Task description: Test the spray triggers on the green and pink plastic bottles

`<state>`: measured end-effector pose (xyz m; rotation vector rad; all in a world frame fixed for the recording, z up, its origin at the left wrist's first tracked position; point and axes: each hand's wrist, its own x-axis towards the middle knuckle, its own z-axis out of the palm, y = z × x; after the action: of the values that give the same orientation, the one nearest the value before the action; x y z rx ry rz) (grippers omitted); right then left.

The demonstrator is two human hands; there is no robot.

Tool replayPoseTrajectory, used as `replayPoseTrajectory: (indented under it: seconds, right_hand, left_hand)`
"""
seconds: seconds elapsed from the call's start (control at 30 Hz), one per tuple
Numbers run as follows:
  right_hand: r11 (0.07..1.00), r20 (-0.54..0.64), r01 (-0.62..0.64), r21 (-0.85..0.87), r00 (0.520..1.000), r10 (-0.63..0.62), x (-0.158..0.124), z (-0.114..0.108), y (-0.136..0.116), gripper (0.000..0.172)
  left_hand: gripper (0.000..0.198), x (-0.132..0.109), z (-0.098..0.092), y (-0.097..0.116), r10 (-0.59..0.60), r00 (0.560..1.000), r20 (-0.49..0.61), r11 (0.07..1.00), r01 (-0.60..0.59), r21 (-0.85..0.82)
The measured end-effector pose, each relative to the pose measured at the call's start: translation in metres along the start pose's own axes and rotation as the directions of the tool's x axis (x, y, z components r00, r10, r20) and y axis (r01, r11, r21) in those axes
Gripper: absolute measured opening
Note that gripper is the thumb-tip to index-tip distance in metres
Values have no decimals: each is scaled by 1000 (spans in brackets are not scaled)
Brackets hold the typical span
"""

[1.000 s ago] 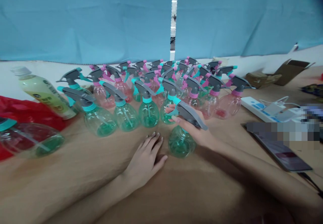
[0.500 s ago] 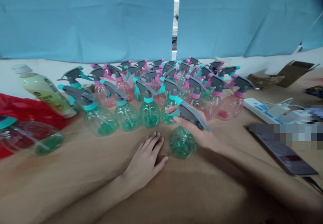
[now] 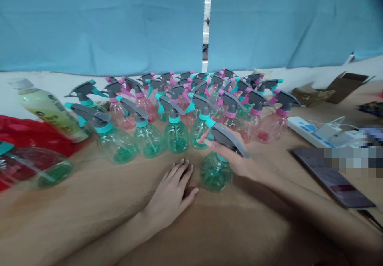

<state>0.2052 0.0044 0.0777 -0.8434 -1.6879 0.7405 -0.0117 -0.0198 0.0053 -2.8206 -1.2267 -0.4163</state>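
Observation:
My right hand (image 3: 239, 160) is closed around the neck of a green spray bottle (image 3: 216, 174), under its grey trigger head with a turquoise nozzle. That bottle stands close to upright on the wooden table (image 3: 125, 202). Just left of it, my left hand (image 3: 175, 188) lies palm down on the tabletop, fingers stretched out and holding nothing. Beyond my hands stand more green spray bottles (image 3: 176, 136) with turquoise collars, and pink spray bottles (image 3: 271, 126) with pink collars. Several others are crowded behind them, partly hidden.
At the left, a drink bottle (image 3: 49, 108) leans by a red plastic bag (image 3: 32, 132), with another green spray bottle (image 3: 56, 172) in front. On the right are a white power strip (image 3: 305, 130), a phone (image 3: 338, 182) and an opened cardboard box (image 3: 345, 86). A blue cloth (image 3: 119, 26) hangs behind.
The view has shifted very slightly, so things on the left sit a little further left. My right hand keeps its grip on the spray bottle; my left hand stays flat on the table.

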Motion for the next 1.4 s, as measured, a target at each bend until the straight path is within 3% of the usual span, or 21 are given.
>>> replayPoseTrajectory:
  seconds: [0.57, 0.73, 0.9, 1.17, 1.4]
  right_hand:
    - [997, 15, -9, -71, 1000, 10, 0, -1, 4, 19]
    - [998, 45, 24, -61, 999, -21, 1, -3, 0, 11]
    - [996, 42, 13, -92, 999, -9, -3, -3, 3, 29]
    - [998, 33, 36, 60, 999, -38, -3, 0, 8, 34]
    - [996, 39, 22, 92, 999, -26, -2, 1, 11, 37]
  left_hand:
    - [55, 0, 0, -1, -1, 1000, 14, 1000, 1, 4]
    - [55, 1, 0, 0, -5, 999, 35, 1000, 4, 16]
    - [55, 1, 0, 0, -9, 999, 34, 1000, 8, 15]
    - [55, 0, 1, 0, -5, 1000, 12, 1000, 5, 18]
    - [53, 0, 0, 0, -11, 1000, 14, 1000, 10, 12]
